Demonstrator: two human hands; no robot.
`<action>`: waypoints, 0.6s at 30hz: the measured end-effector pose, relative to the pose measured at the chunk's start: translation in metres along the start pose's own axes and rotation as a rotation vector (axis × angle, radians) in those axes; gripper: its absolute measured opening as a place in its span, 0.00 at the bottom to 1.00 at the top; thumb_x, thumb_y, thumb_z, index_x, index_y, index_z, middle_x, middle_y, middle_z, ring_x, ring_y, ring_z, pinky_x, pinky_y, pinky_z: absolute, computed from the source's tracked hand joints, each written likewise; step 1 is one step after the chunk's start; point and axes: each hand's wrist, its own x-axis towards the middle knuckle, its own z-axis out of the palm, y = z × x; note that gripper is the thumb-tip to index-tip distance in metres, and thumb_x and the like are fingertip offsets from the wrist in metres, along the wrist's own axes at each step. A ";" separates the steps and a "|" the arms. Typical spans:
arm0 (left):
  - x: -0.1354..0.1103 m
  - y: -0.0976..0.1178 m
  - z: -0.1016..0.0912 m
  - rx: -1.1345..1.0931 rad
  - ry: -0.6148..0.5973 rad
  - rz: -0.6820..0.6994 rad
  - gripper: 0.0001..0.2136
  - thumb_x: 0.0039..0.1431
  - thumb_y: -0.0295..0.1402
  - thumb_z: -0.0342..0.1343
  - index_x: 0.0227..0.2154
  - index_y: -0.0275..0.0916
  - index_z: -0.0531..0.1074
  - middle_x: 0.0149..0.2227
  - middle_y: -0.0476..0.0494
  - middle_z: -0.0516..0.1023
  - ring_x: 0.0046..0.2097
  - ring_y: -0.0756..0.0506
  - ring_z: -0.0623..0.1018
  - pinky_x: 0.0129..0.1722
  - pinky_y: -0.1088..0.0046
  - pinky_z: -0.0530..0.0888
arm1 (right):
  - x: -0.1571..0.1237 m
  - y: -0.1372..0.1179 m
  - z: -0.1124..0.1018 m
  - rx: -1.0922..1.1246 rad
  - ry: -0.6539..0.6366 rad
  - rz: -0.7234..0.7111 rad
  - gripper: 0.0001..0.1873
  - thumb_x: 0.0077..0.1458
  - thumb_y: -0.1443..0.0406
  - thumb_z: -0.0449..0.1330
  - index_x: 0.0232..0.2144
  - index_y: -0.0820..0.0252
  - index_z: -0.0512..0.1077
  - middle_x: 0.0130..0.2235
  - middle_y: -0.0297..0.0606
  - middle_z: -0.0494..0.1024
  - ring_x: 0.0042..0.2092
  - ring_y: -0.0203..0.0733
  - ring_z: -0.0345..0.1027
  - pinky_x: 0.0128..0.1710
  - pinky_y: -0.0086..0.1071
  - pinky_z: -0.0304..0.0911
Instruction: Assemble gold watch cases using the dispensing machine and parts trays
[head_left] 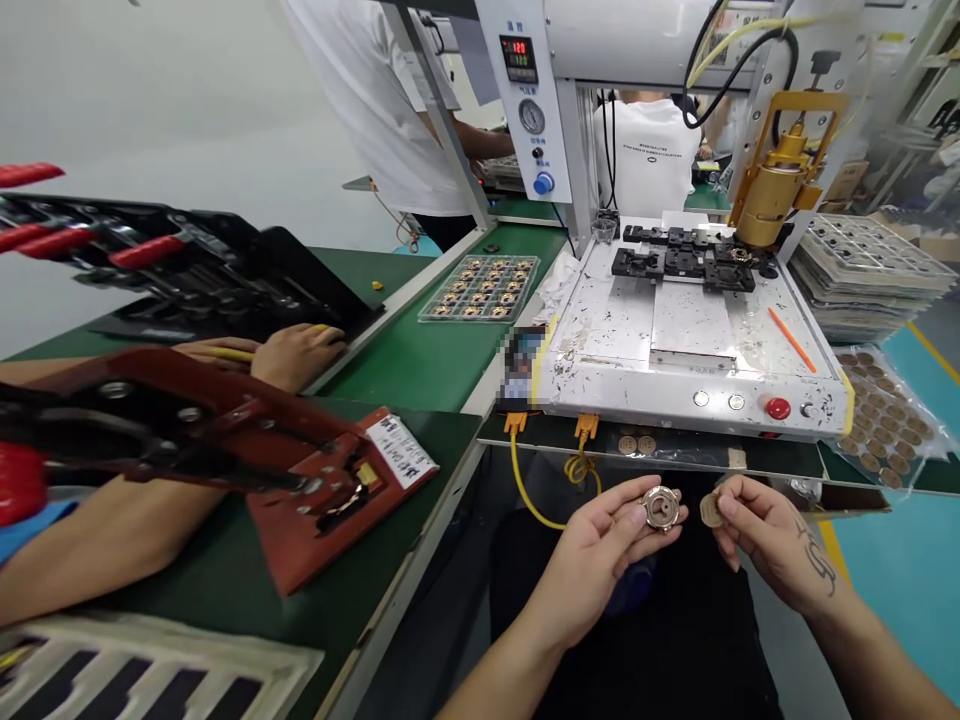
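My left hand pinches a small round metal ring part between thumb and fingers, held over my lap below the bench edge. My right hand is just to its right, fingers closed on a small tan disc. The two parts sit a few centimetres apart, not touching. Two more tan discs lie on the bench lip just above my hands.
A white dispensing machine with black fixtures, a gold nozzle head and a red button stands ahead. A tray of ring parts lies on the green conveyor. At left is a co-worker's forearm by a red press tool. A bag of discs lies right.
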 end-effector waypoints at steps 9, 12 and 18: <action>-0.003 -0.001 0.001 -0.030 0.014 -0.039 0.22 0.61 0.40 0.74 0.55 0.36 0.82 0.54 0.30 0.87 0.59 0.29 0.84 0.65 0.44 0.76 | -0.007 0.001 -0.007 -0.060 -0.013 0.006 0.20 0.69 0.49 0.66 0.33 0.55 0.69 0.27 0.29 0.69 0.26 0.36 0.56 0.29 0.34 0.48; -0.004 -0.002 0.000 -0.022 0.007 -0.038 0.22 0.61 0.40 0.74 0.55 0.36 0.82 0.54 0.30 0.87 0.59 0.28 0.84 0.65 0.44 0.76 | -0.008 0.002 -0.008 -0.079 -0.031 -0.005 0.19 0.70 0.50 0.65 0.33 0.55 0.68 0.27 0.30 0.68 0.28 0.36 0.54 0.29 0.34 0.47; -0.006 -0.005 -0.002 0.018 -0.010 -0.002 0.23 0.63 0.41 0.72 0.57 0.38 0.82 0.54 0.32 0.87 0.60 0.29 0.83 0.64 0.46 0.78 | -0.006 -0.003 0.000 -0.229 -0.022 -0.058 0.20 0.70 0.49 0.64 0.32 0.55 0.70 0.28 0.31 0.69 0.29 0.38 0.58 0.31 0.34 0.54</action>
